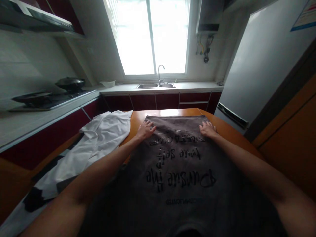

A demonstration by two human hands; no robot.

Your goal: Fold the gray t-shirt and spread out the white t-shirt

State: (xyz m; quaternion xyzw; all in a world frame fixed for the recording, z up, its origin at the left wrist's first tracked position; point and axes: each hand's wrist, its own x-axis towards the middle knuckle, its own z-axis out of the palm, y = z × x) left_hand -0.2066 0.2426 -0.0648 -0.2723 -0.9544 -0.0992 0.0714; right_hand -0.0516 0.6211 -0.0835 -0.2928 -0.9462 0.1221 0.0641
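A dark grey T-shirt [177, 158] with black lettering lies spread out over the wooden table [170, 112]. Its hem is at the far side and its neckline nearest me, so the print reads upside down. My left hand [146, 130] rests flat on the shirt's far left corner, fingers spread. Near the far right corner, my right hand [207, 128] lies on the cloth, its fingers also stretched out. Neither hand grips the fabric. To the left, a white garment [106, 135] with black patches lies rumpled over the table, partly behind my left forearm.
Beyond the table runs a counter [195, 86] with a double sink [148, 86] and tap [160, 74] under a bright window. A stove with a wok [70, 83] and a pan [32, 97] is on the left. A tall fridge [249, 65] stands close on the right.
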